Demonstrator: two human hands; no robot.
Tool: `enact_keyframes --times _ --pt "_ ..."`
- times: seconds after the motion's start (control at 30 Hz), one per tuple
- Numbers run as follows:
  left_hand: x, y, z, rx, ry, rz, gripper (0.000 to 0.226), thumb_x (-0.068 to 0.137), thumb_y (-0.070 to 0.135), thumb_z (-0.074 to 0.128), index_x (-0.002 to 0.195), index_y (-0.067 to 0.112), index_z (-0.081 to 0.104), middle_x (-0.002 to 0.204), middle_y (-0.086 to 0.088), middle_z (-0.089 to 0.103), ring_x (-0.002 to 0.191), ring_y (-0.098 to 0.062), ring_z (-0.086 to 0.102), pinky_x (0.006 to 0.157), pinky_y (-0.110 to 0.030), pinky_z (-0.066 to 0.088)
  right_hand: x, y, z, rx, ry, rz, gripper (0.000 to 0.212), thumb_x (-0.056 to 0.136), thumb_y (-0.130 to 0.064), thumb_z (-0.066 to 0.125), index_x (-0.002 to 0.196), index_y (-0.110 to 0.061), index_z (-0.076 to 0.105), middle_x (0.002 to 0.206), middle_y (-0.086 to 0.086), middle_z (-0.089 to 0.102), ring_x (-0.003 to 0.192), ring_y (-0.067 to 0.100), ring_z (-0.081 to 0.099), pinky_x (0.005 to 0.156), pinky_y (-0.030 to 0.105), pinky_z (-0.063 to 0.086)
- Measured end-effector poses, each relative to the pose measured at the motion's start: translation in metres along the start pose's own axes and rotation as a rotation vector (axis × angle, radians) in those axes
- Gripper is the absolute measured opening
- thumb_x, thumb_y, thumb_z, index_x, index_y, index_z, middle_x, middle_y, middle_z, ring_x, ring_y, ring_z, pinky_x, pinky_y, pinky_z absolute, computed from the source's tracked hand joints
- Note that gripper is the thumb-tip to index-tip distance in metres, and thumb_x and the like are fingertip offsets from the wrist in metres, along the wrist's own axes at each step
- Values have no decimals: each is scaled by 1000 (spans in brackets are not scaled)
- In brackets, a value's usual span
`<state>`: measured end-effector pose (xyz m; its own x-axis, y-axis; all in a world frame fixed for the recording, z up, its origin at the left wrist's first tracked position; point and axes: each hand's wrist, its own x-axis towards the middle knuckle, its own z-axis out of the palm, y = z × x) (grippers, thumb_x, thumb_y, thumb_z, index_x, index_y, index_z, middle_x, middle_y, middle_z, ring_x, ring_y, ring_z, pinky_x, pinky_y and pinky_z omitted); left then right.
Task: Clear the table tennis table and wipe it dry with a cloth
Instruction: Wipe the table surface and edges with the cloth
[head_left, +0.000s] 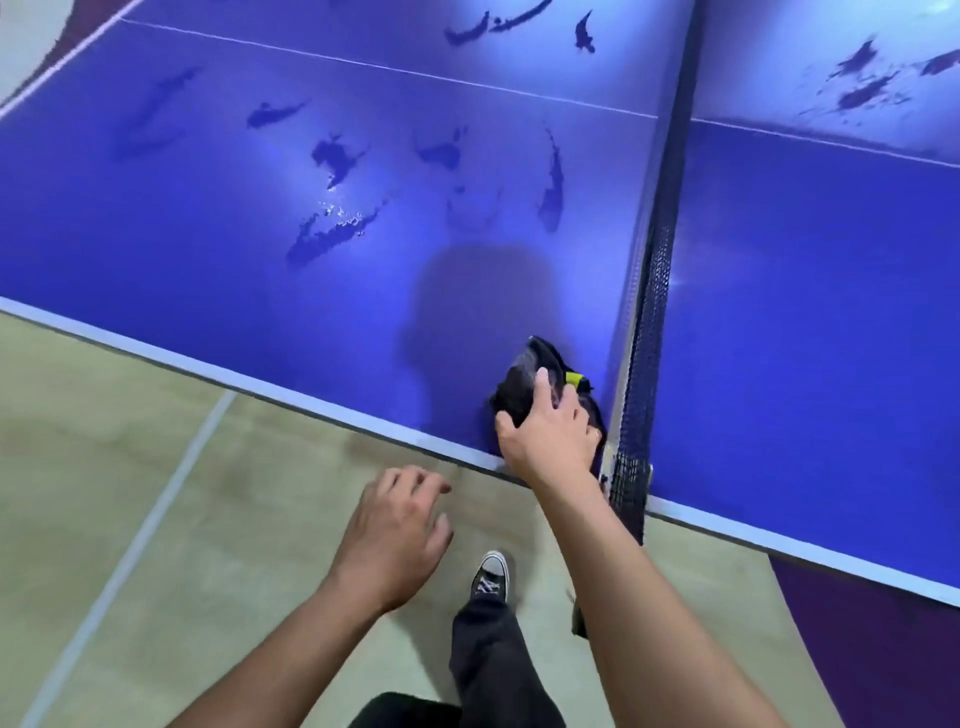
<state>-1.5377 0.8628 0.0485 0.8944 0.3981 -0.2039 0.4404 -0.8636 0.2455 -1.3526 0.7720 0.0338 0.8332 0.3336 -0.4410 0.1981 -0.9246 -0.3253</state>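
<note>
Head view: right hand (550, 431) grips dark cloth (524, 384) on wet blue table (208, 260) beside net (649, 291). Left hand (395, 535) hangs loosely curled, holding nothing.

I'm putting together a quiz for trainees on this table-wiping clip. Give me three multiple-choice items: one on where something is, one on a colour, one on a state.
1. Where does the dark cloth lie?
A. on the table by its near edge, next to the net
B. draped over the net
C. at the far corner

2. What colour is the table top?
A. green
B. blue
C. grey

3. How is the surface left of the net?
A. dry all over
B. spotted with dark wet-looking patches
C. covered with balls

Answers:
1 A: the right hand grips the cloth at the near edge, beside the net.
2 B: the top is plainly blue.
3 B: dark patches, some of them glinting, lie scattered across it.
</note>
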Motion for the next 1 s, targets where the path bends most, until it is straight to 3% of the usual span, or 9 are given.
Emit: enact_keyframes --times 0.07,0.2,0.3,0.47,0.53,0.63,0.8,1.0 --pt "19 -9 4 5 -30 24 39 82 41 41 105 25 69 98 5 66 89 -23 63 77 -38 55 14 4 13 -43 -6 31 83 98 -53 48 163 -28 4 168 15 10 154 32 15 122 51 16" --pt "55 -24 12 -42 -26 50 40 83 39 40 109 24 67 105 3 64 97 -25 61 84 -39 53 36 10 30 -25 280 -197 76 90 -37 62 159 -20 33 160 18 34 145 34 37 119 49 32" --pt "90 -32 19 -78 25 85 40 82 33 42 109 20 68 114 -3 63 104 -28 59 88 -41 51 52 21 44 20 317 -305 68 89 -38 57 153 -22 45 159 11 41 138 31 45 115 48 37" --pt "155 -44 41 -119 142 183 44 87 30 43 121 15 65 129 -10 59 120 -31 52 100 -42 42 56 39 52 37 377 -429 69 92 -41 62 155 -24 41 163 4 35 148 18 30 125 38 20" --pt "180 -46 46 -113 179 241 44 88 27 44 124 12 65 133 -13 58 125 -35 52 104 -42 38 53 39 55 2 365 -489 72 92 -42 63 157 -25 38 165 3 30 153 16 25 127 40 17" --pt "211 -49 44 -109 200 289 45 87 23 46 126 10 65 137 -15 58 130 -36 50 108 -43 37 62 42 64 -69 338 -448 72 94 -40 60 159 -28 32 166 -1 29 155 14 20 125 48 22" --pt "253 -47 41 -112 160 365 52 89 22 42 136 6 60 145 -17 53 137 -37 48 113 -45 38 81 43 63 -106 329 -359 74 94 -41 55 161 -32 24 167 -4 25 156 13 15 124 48 22" --pt "313 -29 47 -194 178 386 53 90 14 40 139 1 56 147 -18 51 140 -35 45 115 -43 35 154 39 40 -97 453 -208 68 98 -46 44 161 -26 27 167 -3 26 156 14 16 125 50 20"
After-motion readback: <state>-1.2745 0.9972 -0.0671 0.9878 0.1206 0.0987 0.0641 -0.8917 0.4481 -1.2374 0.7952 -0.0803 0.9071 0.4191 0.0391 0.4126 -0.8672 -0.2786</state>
